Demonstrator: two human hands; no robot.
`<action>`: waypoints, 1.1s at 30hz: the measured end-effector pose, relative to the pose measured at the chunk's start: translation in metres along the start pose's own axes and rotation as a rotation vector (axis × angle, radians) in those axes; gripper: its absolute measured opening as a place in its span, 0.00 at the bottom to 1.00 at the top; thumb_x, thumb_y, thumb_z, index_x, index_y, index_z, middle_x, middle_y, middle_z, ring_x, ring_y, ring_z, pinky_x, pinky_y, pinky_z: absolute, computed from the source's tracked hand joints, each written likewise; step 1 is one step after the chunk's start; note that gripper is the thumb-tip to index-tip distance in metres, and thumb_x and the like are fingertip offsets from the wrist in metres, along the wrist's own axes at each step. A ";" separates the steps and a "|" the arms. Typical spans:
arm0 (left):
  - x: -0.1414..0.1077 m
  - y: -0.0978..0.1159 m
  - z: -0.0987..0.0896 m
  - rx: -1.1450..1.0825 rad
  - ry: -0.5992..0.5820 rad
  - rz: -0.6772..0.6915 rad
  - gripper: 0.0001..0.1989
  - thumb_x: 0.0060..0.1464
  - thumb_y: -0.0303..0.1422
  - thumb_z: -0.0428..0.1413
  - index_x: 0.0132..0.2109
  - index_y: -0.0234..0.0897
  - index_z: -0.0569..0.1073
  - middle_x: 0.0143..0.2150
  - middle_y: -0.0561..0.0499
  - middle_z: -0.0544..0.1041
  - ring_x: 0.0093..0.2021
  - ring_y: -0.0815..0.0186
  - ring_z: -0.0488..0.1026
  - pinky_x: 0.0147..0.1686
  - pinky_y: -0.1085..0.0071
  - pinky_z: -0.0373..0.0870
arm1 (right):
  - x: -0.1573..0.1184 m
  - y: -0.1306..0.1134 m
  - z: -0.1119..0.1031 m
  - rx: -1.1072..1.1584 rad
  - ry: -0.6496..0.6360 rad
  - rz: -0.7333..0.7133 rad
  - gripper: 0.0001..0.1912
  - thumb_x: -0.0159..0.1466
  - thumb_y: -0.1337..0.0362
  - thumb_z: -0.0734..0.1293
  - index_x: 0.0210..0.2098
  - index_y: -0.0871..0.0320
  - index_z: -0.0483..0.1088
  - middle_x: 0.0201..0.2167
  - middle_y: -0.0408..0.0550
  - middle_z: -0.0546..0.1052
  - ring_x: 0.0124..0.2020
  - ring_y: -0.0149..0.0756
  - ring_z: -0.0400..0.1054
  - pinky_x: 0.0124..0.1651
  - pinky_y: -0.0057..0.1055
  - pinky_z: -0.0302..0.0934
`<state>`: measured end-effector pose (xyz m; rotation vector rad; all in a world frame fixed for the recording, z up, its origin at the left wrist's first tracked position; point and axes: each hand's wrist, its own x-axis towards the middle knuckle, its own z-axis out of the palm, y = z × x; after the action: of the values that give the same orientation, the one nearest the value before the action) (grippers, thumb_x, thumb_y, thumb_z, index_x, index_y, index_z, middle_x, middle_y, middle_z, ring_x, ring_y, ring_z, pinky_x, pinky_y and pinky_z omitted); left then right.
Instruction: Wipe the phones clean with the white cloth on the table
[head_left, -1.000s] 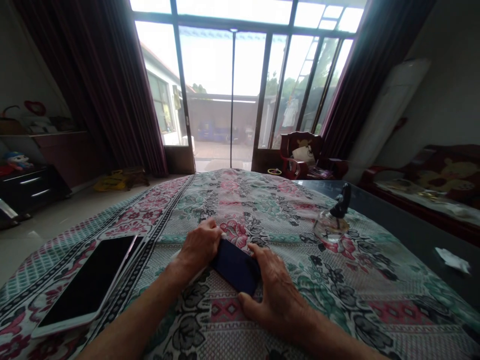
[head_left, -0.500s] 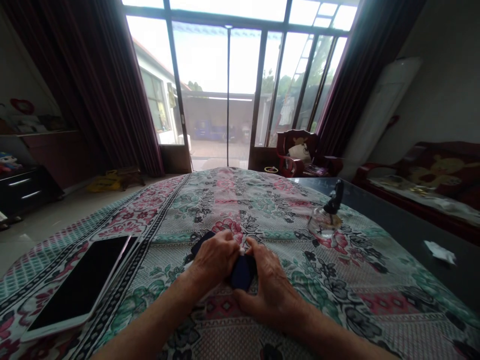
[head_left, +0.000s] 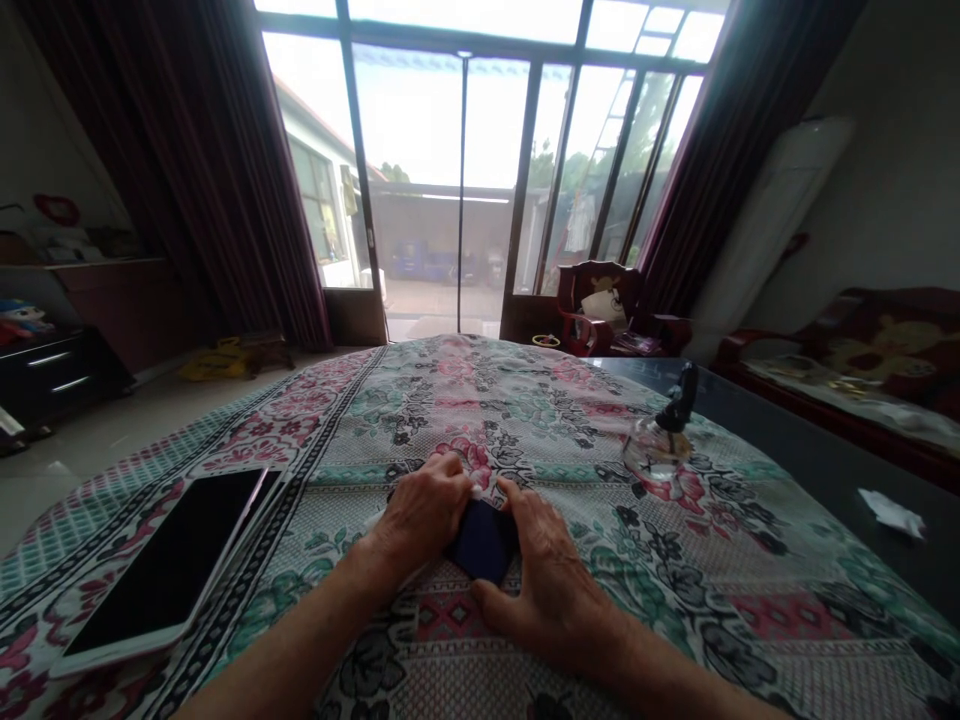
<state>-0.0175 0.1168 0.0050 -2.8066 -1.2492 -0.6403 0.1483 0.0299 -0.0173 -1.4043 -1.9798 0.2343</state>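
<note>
My right hand [head_left: 551,565] grips a dark blue flat object [head_left: 484,540] on the tablecloth, thumb at its near edge and fingers along its right side. Its exact kind I cannot make out. My left hand [head_left: 427,505] is closed, its fingertips at the object's upper left edge. A bit of soft white material, like tissue or cloth [head_left: 476,491], pokes out at those fingertips. More white shows beside and under the left hand, partly hidden by it.
A patterned tablecloth [head_left: 360,640] covers the table. A white-edged tablet [head_left: 165,565] lies at the left. On the right stands a clear glass bottle with a black top [head_left: 660,440]. Crumpled white paper [head_left: 892,512] lies on the dark surface beyond.
My left hand has shifted slightly left and back with the white material, showing more of the dark blue object. A dark piece behind the left hand is now mostly hidden.
</note>
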 end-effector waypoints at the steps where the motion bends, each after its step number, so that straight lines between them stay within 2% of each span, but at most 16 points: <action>1: 0.001 -0.007 0.000 0.010 0.009 -0.034 0.13 0.61 0.29 0.47 0.32 0.39 0.74 0.35 0.50 0.72 0.38 0.65 0.71 0.37 0.72 0.68 | 0.000 0.000 0.000 0.000 -0.004 0.000 0.43 0.49 0.64 0.67 0.62 0.56 0.47 0.50 0.55 0.64 0.52 0.51 0.58 0.57 0.52 0.54; 5: 0.000 -0.046 -0.006 0.042 0.057 -0.155 0.15 0.61 0.30 0.48 0.29 0.37 0.74 0.32 0.49 0.71 0.33 0.66 0.71 0.35 0.71 0.67 | 0.001 -0.001 -0.002 -0.006 -0.020 0.017 0.44 0.49 0.64 0.67 0.62 0.56 0.46 0.49 0.55 0.64 0.51 0.51 0.58 0.56 0.53 0.53; 7: -0.003 -0.054 -0.010 0.057 0.072 -0.191 0.14 0.61 0.30 0.48 0.29 0.37 0.74 0.32 0.50 0.71 0.32 0.66 0.70 0.36 0.71 0.66 | 0.001 -0.002 -0.003 -0.009 -0.027 0.015 0.44 0.49 0.64 0.67 0.62 0.56 0.46 0.49 0.55 0.64 0.51 0.50 0.58 0.56 0.53 0.53; 10: -0.005 -0.044 -0.011 0.067 0.089 -0.185 0.13 0.62 0.30 0.47 0.34 0.39 0.75 0.36 0.49 0.72 0.37 0.65 0.71 0.38 0.71 0.66 | 0.002 -0.001 -0.003 -0.018 -0.032 0.004 0.44 0.50 0.63 0.67 0.62 0.57 0.46 0.49 0.55 0.64 0.51 0.50 0.57 0.57 0.53 0.52; 14: 0.000 -0.022 -0.006 0.041 0.023 -0.038 0.12 0.62 0.30 0.47 0.34 0.39 0.75 0.37 0.50 0.73 0.41 0.64 0.70 0.39 0.71 0.66 | 0.001 0.000 -0.001 -0.027 -0.021 -0.001 0.44 0.50 0.63 0.67 0.63 0.58 0.45 0.51 0.56 0.63 0.53 0.50 0.57 0.58 0.51 0.52; 16: 0.002 -0.024 -0.005 0.033 0.016 -0.041 0.13 0.62 0.29 0.47 0.33 0.39 0.75 0.36 0.50 0.73 0.39 0.64 0.70 0.39 0.71 0.66 | 0.000 0.000 -0.001 -0.028 -0.022 0.005 0.44 0.50 0.63 0.67 0.63 0.59 0.46 0.51 0.56 0.64 0.53 0.50 0.56 0.58 0.50 0.51; 23: -0.003 -0.053 -0.007 0.027 0.063 -0.121 0.13 0.61 0.29 0.49 0.30 0.36 0.74 0.34 0.49 0.72 0.35 0.65 0.70 0.37 0.71 0.66 | 0.001 -0.001 -0.002 -0.015 -0.035 0.016 0.42 0.50 0.62 0.67 0.62 0.58 0.49 0.51 0.56 0.64 0.52 0.50 0.57 0.57 0.51 0.52; 29: -0.011 -0.052 -0.008 0.005 0.070 -0.126 0.12 0.60 0.28 0.50 0.30 0.36 0.74 0.32 0.50 0.72 0.35 0.66 0.70 0.39 0.72 0.66 | 0.003 0.001 -0.001 -0.025 -0.035 -0.001 0.40 0.50 0.61 0.67 0.60 0.61 0.52 0.48 0.56 0.65 0.50 0.49 0.58 0.56 0.49 0.53; 33: -0.031 -0.050 -0.013 0.008 0.072 -0.139 0.12 0.61 0.28 0.49 0.31 0.36 0.74 0.33 0.50 0.72 0.35 0.67 0.71 0.40 0.72 0.67 | 0.003 0.003 -0.001 -0.031 -0.032 -0.022 0.39 0.50 0.61 0.67 0.59 0.62 0.53 0.48 0.56 0.65 0.50 0.48 0.58 0.55 0.47 0.54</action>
<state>-0.0763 0.1263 -0.0029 -2.6814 -1.4398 -0.7334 0.1507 0.0338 -0.0165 -1.4057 -2.0316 0.2187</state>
